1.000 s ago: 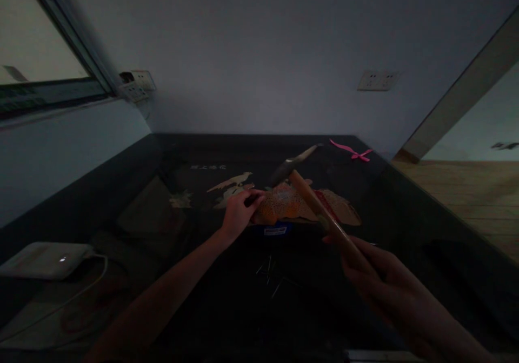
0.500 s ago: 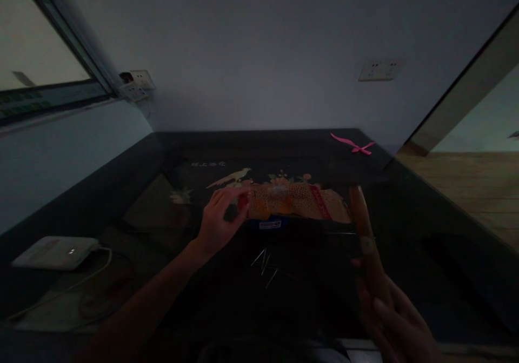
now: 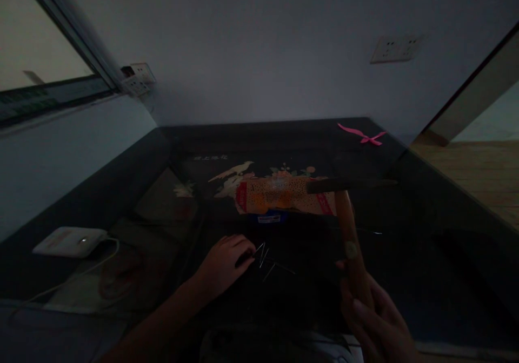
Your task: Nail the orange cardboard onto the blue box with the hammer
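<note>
1. Fingers point(image 3: 242, 242) of our left hand point(image 3: 222, 261) curl to a narrow gap beside the thin, shiny nails point(image 3: 264, 257); in this gloom we cannot tell whether they pinch one.
2. Our right hand point(image 3: 377, 314) wraps the smooth wooden handle of the hammer point(image 3: 347, 225), probably low for leverage, keeping its dark, slim head clear of our left hand.
3. On the dark, glossy table point(image 3: 312, 287), a speckled, red-banded sheet point(image 3: 300, 191) lies over something blue point(image 3: 271, 219), perhaps for support, beyond the loose nails.

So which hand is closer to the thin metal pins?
Left. The left hand is close beside the pins; the right hand, gripping the hammer, is farther off to their right.
</note>
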{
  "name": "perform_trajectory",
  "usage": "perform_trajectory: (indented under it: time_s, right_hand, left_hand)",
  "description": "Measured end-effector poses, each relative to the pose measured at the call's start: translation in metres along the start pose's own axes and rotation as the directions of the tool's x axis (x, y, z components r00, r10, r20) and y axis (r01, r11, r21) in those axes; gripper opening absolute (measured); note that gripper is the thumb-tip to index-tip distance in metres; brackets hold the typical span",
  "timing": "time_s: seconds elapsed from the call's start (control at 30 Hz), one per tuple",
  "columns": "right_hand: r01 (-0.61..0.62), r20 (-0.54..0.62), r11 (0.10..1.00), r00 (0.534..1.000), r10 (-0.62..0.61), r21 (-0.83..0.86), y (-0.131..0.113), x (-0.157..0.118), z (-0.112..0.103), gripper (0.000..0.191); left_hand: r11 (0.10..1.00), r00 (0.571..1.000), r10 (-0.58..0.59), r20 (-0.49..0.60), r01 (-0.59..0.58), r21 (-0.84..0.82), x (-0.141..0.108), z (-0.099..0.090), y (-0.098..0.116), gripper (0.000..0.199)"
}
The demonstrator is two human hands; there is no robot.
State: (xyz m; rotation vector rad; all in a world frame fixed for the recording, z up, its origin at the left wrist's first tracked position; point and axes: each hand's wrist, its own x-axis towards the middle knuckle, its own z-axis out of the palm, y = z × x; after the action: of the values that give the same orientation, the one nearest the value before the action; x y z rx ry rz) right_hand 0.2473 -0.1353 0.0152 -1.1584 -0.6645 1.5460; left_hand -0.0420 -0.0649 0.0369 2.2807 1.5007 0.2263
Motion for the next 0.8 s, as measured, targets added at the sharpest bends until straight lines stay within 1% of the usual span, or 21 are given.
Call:
perform_trajectory:
  time_s: [0.13, 0.23, 0.33, 0.47, 0.53, 0.57, 0.63, 0.73, 0.8]
  right_hand:
    - [-0.005, 0.022, 0.999, 1.000, 0.005, -0.035, 0.000, 0.002, 0.003, 0.053]
    - [0.004, 0.041, 0.996, 0.999, 0.000, -0.094, -0.001, 0.002, 0.005, 0.052]
    - [-0.003, 0.044, 0.994, 0.999, 0.008, -0.112, -0.002, 0.001, 0.006, 0.053]
    - [0.003, 0.025, 0.992, 1.000, 0.000, -0.126, -0.001, 0.001, 0.005, 0.054]
    - [0.005, 0.025, 0.992, 1.000, -0.001, -0.129, -0.001, 0.001, 0.005, 0.054]
    - [0.004, 0.028, 0.992, 1.000, -0.001, -0.128, 0.000, 0.001, 0.005, 0.054]
    - [-0.002, 0.037, 0.993, 0.999, 0.007, -0.121, 0.000, 0.001, 0.005, 0.053]
    - [-0.007, 0.041, 0.993, 0.999, 0.012, -0.119, 0.002, 0.001, 0.005, 0.054]
    - [-0.006, 0.028, 0.993, 1.000, 0.010, -0.116, 0.003, 0.002, 0.003, 0.055]
  left_hand:
    - [0.993, 0.992, 0.121, -0.029, -0.121, 0.014, -0.004, 0.008, 0.004, 0.011]
    - [0.984, 0.983, 0.178, -0.047, -0.177, 0.034, -0.003, 0.015, 0.010, 0.009]
    - [0.985, 0.986, 0.163, -0.037, -0.161, 0.061, -0.001, 0.022, 0.021, 0.005]
    - [0.982, 0.996, 0.088, -0.016, -0.084, 0.166, 0.005, 0.027, 0.036, 0.013]
    - [0.974, 0.996, 0.084, -0.016, -0.079, 0.212, 0.009, 0.028, 0.040, 0.012]
    - [0.969, 0.995, 0.101, -0.016, -0.094, 0.229, 0.012, 0.028, 0.041, 0.010]
    - [0.953, 0.985, 0.170, -0.008, -0.163, 0.255, 0.016, 0.029, 0.040, 0.009]
    - [0.916, 0.957, 0.291, 0.003, -0.280, 0.288, 0.024, 0.032, 0.036, 0.007]
    - [0.896, 0.935, 0.353, -0.016, -0.333, 0.294, 0.028, 0.034, 0.032, 0.003]
